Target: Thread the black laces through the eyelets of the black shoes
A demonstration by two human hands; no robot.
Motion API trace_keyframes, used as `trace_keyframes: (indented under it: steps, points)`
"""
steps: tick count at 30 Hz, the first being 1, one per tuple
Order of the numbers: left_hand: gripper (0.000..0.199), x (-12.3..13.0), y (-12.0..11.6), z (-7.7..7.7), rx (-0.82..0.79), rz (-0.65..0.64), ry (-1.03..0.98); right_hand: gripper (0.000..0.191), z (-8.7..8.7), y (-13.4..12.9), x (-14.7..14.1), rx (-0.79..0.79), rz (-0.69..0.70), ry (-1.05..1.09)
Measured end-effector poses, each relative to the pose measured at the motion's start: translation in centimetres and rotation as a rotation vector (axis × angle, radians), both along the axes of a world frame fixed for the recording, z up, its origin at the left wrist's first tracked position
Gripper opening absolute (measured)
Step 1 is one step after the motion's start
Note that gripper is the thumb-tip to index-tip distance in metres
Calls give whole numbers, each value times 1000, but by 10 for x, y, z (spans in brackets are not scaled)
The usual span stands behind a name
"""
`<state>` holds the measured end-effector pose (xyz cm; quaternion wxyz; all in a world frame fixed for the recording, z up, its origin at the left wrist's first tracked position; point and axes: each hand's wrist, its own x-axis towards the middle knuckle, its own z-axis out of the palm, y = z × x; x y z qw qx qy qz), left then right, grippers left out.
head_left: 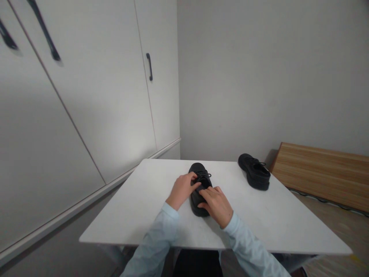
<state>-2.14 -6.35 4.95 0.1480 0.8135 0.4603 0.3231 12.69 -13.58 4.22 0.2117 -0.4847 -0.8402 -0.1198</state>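
A black lace-up shoe (198, 167) sits upright on the white table in front of me, its toe pointing away. My left hand (182, 189) is at the shoe's left side, fingers by the laces and thumb over the opening, gripping the upper. From the right, my right hand (216, 203) reaches over the heel part; its fingers dip at the opening and its thumb rests by the collar. My hands partly cover the shoe's sides and tongue. The matching black shoe (255, 172) stands untouched near the table's far right edge.
The white table (129, 215) reaches back toward a grey wall. White cabinets (86, 96) with dark handles line the left. Beyond the right edge is a wood-grain panel or bench (323, 173), with a dark cable along its base.
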Motion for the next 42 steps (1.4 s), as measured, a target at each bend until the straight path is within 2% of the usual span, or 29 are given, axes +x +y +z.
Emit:
trace_keyframes:
  steps: [5, 8, 11, 16, 19, 21, 25, 27, 30, 33, 37, 39, 42]
  points:
    - [22, 6, 24, 25, -2, -48, 293, 26, 1, 4, -2, -23, -4, -8]
    - [20, 9, 38, 31, -16, -117, 357, 28, 2, 8, -3, -52, 1, -17]
    - [20, 8, 49, 25, -64, -171, 332, 30, 4, 12, -3, -83, 12, -22]
    - [21, 3, 58, 0, -129, -233, 156, 30, 12, 13, -4, -135, -6, -80]
    - [23, 2, 58, -13, -137, -231, 19, 31, 23, 15, -2, -218, -7, -142]
    - [25, 1, 57, -17, -145, -221, -39, 26, 34, 17, 1, -308, 40, -154]
    - [24, 0, 55, -19, -131, -216, -67, 18, 62, 29, 14, -410, 189, 76]
    - [25, 0, 54, -18, -114, -203, -70, 12, 73, 39, 22, -412, 237, 212]
    - [27, -1, 52, -17, -85, -202, -80, 14, 78, 57, 34, -329, 207, 412]
    - [28, -2, 51, -16, -75, -211, -89, 19, 67, 76, 42, -223, 139, 602]
    - [28, -2, 51, -17, -63, -213, -91, 25, 34, 95, 46, -145, 90, 785]
    - [27, -1, 51, -18, -47, -214, -90, 25, 17, 99, 45, -108, 50, 782]
    - [26, 0, 51, -19, -36, -202, -92, 25, -2, 101, 43, -77, 82, 694]
